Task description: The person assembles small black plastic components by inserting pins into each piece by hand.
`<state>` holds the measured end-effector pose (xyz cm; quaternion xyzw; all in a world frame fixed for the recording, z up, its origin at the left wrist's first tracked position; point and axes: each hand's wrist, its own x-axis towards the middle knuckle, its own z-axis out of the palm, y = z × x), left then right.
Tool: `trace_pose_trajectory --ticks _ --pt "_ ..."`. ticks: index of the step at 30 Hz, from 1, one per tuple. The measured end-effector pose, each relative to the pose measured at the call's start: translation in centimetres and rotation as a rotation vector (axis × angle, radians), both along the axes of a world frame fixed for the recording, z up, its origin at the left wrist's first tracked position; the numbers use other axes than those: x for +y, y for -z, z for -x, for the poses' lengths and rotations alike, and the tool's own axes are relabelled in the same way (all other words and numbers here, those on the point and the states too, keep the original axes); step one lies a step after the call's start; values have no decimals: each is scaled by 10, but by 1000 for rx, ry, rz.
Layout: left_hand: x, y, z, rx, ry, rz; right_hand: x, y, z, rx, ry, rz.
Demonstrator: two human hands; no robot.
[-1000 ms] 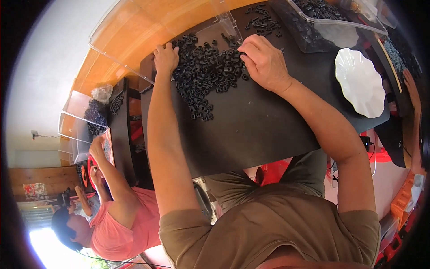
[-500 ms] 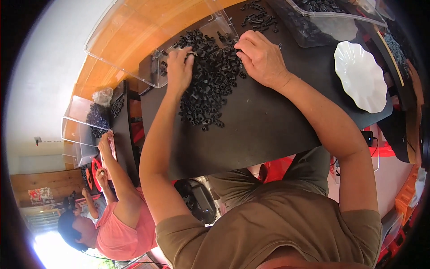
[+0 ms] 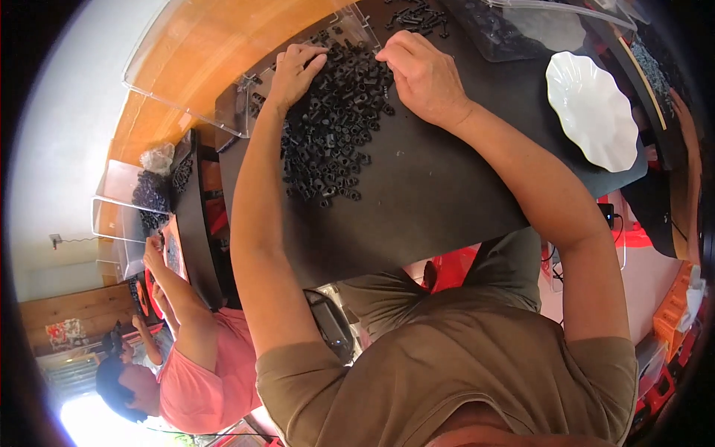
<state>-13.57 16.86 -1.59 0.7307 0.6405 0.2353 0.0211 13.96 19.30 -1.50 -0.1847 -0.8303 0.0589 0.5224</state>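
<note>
A large pile of small black plastic parts [image 3: 335, 127] spreads over the dark tabletop [image 3: 417, 201]. My left hand [image 3: 296, 73] is at the pile's upper left, thumb and fingertips drawn close together over the parts. Anything between those tips is too small to make out. Across from it, at the pile's upper right edge, my right hand [image 3: 428, 78] has its thumb and forefinger pinched. What that pinch holds, if anything, is hidden.
A clear plastic bin [image 3: 186, 112] lies tipped at the pile's far left. Longer black pieces [image 3: 418, 18] lie at the far edge. A white scalloped dish [image 3: 593, 112] sits on the right. Left, a person in a pink shirt [image 3: 212, 365] works at another table.
My left hand's thumb and fingers have come closer together. My right hand stays pinched by the pile's edge. The whole view has shifted slightly; the neighbour's hands have moved closer together.
</note>
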Motion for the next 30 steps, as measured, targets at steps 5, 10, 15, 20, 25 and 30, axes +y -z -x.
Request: trace_pose_trajectory --ticks 5,10,15,20,25,30 --pt "-39 -12 -21 -39 84 49 -1 2 4 37 -1 -18" --pt "-77 -25 -54 -166 166 46 5 6 2 25 51 -2" --pt "-131 -42 -86 -552 -30 -109 4 -7 -9 84 28 52" --pt "-198 -70 -156 -508 -188 -196 4 -11 -16 160 0 82" --pt "-239 -154 -284 -577 357 -98 -6 -14 -14 114 27 52" --pt "-266 -167 -369 -1035 640 -74 -10 -18 -24 136 55 -37"
